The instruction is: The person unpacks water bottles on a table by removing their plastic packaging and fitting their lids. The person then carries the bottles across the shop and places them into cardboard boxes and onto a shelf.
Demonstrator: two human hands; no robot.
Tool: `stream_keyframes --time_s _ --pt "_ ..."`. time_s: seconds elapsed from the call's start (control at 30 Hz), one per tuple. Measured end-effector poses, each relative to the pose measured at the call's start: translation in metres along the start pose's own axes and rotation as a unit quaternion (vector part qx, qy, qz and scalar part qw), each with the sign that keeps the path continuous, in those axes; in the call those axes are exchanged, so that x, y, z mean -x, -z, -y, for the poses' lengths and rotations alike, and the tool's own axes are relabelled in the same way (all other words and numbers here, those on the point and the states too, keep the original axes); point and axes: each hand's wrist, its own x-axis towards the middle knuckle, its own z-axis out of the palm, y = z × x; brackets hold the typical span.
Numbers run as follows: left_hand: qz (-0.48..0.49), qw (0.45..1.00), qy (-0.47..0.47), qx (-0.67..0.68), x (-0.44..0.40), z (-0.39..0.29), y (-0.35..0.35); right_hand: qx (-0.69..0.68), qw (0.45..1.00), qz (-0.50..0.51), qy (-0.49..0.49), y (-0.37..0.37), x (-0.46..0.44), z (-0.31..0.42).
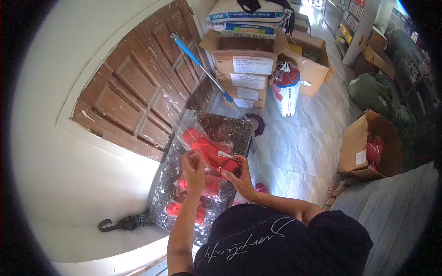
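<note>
A long red bottle-shaped item (202, 145) lies tilted above the dark speckled table, with a clear plastic bag (177, 117) around its far end. My right hand (241, 179) grips its near end, by a pale, narrow piece (225, 155) on its side. My left hand (194, 168) is closed at the bag's film beside the red body; the exact pinch is partly hidden. Below my hands, more red items in clear wrapping lie on the table: one wrapped red item (207, 187) and another wrapped red item (186, 211) nearer my body.
The speckled table (165, 202) stands against a wall with a brown wooden door (133, 83). A blue-handled mop (193, 57) leans there. Stacked cartons (244, 83), a white sack (286, 96) and an open box (354, 147) stand on the tiled floor. A black umbrella (126, 224) lies left.
</note>
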Motion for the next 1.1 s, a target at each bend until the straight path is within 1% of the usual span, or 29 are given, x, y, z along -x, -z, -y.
stream_keyframes --time_s 0.03,0.07,0.1,0.17,0.23,0.27,0.3,0.33,0.4,0.43,0.5,0.53,0.6,0.63,0.7,0.73,0.8,0.83,0.9,0.93,0.97,1.0,1.03,1.1 --pt "0.02 0.998 0.022 0.054 0.005 -0.006 -0.01 0.005 1.0 0.002 0.003 0.001 -0.004 -0.003" --pt "0.027 1.0 0.0 0.012 0.008 0.0 -0.016 0.023 0.999 0.004 0.031 0.002 -0.009 -0.005" --pt "0.025 1.0 -0.002 0.017 0.012 -0.007 -0.024 0.04 0.998 0.006 0.058 0.003 -0.013 -0.006" --pt "0.048 0.995 -0.004 0.087 0.021 -0.026 -0.035 0.033 0.997 0.018 0.069 0.001 -0.017 0.001" --pt "0.028 0.996 -0.012 0.089 0.02 -0.031 -0.037 0.025 0.996 0.029 0.078 0.001 -0.02 0.018" --pt "0.012 0.991 -0.007 0.135 0.019 -0.035 -0.037 0.151 0.98 0.054 0.115 0.005 -0.022 0.029" --pt "-0.005 0.984 -0.001 0.18 0.018 -0.04 -0.037 0.275 0.947 0.078 0.15 0.007 -0.025 0.037" --pt "-0.008 0.983 0.0 0.184 0.018 -0.039 -0.036 0.278 0.945 0.082 0.149 0.008 -0.028 0.041" --pt "0.01 0.991 -0.051 0.123 0.017 -0.037 -0.033 0.378 0.897 0.115 0.198 0.008 -0.032 0.045" --pt "0.007 0.991 -0.05 0.125 0.02 -0.038 -0.032 0.38 0.896 0.118 0.197 0.009 -0.035 0.045" --pt "0.108 0.988 -0.049 0.094 0.029 -0.04 -0.03 0.408 0.866 0.155 0.243 0.013 -0.041 0.038" --pt "0.105 0.989 -0.049 0.097 0.034 -0.041 -0.031 0.409 0.865 0.158 0.243 0.014 -0.043 0.033" --pt "0.115 0.989 -0.069 0.056 0.047 -0.042 -0.035 0.304 0.922 0.138 0.194 0.01 -0.046 0.028" --pt "0.11 0.99 -0.068 0.058 0.054 -0.04 -0.035 0.305 0.921 0.143 0.193 0.007 -0.046 0.029" --pt "0.149 0.983 0.001 0.108 0.064 -0.039 -0.034 0.267 0.95 0.079 0.143 0.001 -0.044 0.033" --pt "0.145 0.983 0.003 0.111 0.065 -0.04 -0.032 0.269 0.949 0.083 0.141 0.0 -0.045 0.035" --pt "0.169 0.977 0.035 0.125 0.065 -0.045 -0.023 0.447 0.873 0.086 0.174 -0.003 -0.051 0.041" --pt "0.165 0.977 0.037 0.128 0.062 -0.043 -0.019 0.45 0.872 0.091 0.172 -0.006 -0.053 0.044" --pt "0.153 0.964 0.073 0.205 0.052 -0.039 -0.006 0.514 0.84 0.118 0.132 -0.015 -0.058 0.047" --pt "0.142 0.953 0.096 0.249 0.047 -0.042 0.002 0.516 0.838 0.123 0.13 -0.015 -0.06 0.048" --pt "0.137 0.953 0.097 0.253 0.044 -0.042 0.008 0.538 0.817 0.173 0.114 -0.014 -0.063 0.048" --pt "0.105 0.939 0.111 0.307 0.041 -0.041 0.013 0.559 0.793 0.222 0.096 -0.018 -0.064 0.052" --pt "0.072 0.922 0.125 0.36 0.039 -0.042 0.018 0.561 0.79 0.228 0.095 -0.023 -0.065 0.054" --pt "0.042 0.921 0.137 0.362 0.036 -0.037 0.027 0.621 0.736 0.271 0.005 -0.036 -0.062 0.061"
